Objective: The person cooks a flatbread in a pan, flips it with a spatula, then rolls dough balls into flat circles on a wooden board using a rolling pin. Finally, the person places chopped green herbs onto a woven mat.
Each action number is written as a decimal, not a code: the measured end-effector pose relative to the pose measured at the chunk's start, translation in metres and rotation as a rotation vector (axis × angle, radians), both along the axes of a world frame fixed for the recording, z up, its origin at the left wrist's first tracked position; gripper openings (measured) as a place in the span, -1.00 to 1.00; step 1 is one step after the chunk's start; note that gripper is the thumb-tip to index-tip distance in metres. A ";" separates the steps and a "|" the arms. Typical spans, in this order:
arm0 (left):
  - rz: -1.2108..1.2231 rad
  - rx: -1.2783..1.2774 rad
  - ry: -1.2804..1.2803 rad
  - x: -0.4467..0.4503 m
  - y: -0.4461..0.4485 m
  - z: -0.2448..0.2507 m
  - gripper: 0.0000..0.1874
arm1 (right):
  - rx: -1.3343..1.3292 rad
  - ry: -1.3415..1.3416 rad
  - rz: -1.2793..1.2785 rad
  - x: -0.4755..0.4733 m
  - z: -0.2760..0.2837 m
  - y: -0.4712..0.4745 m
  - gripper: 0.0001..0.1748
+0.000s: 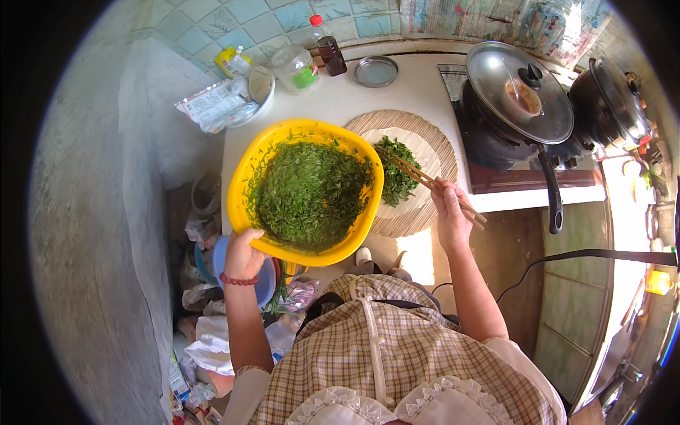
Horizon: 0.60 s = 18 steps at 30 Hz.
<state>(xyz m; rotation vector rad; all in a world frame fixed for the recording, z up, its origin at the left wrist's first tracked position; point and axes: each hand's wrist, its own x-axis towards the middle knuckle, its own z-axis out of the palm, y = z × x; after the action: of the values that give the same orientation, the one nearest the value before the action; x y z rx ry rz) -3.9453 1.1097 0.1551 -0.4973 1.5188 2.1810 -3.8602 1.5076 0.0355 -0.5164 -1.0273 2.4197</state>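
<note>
My left hand (pixel 244 256) grips the near left rim of a yellow plastic basin (pixel 375 204), tilting it over the counter's edge. Chopped green leaves (pixel 308 196) fill much of the basin, and bits cling to its wall. In my right hand (pixel 452 215) is a pair of wooden chopsticks (pixel 425 179); their tips touch a heap of chopped greens (pixel 396 180). That heap lies on a thin round sheet of dough (pixel 427 154). Under the dough is a round woven mat (pixel 449 141), partly hidden by the basin, which overlaps its left side.
A pan with a glass lid (pixel 504 58) and a small bowl showing on or through it stands on the stove (pixel 483 180), its handle (pixel 550 186) jutting out. Behind it is a lidded pot (pixel 600 111). A bottle of dark liquid (pixel 332 56), plastic jar (pixel 295 69) and metal lid (pixel 376 71) line the back.
</note>
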 end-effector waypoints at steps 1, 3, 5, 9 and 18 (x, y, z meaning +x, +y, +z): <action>0.027 -0.011 0.023 0.000 0.001 0.000 -0.65 | 0.053 0.017 0.021 -0.001 0.008 -0.002 -0.75; 0.054 0.008 0.034 0.000 0.006 0.000 -0.62 | 0.188 -0.040 0.054 0.001 0.021 -0.005 -0.73; 0.064 0.008 0.051 -0.003 0.009 0.000 -0.59 | 0.293 -0.107 0.094 0.008 0.031 -0.003 -0.71; 0.080 -0.007 0.072 -0.010 0.001 -0.005 -0.54 | 0.515 -0.077 0.062 0.018 0.040 0.004 -0.70; 0.247 0.144 0.005 -0.038 -0.068 -0.077 -0.57 | 0.124 -0.100 -0.050 0.021 0.024 0.001 -0.75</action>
<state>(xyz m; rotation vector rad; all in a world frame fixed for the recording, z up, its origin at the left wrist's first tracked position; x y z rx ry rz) -3.9831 1.0420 0.0784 -0.6610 1.3500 2.4585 -3.8397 1.5091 0.0591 -0.6178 -1.1834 2.2892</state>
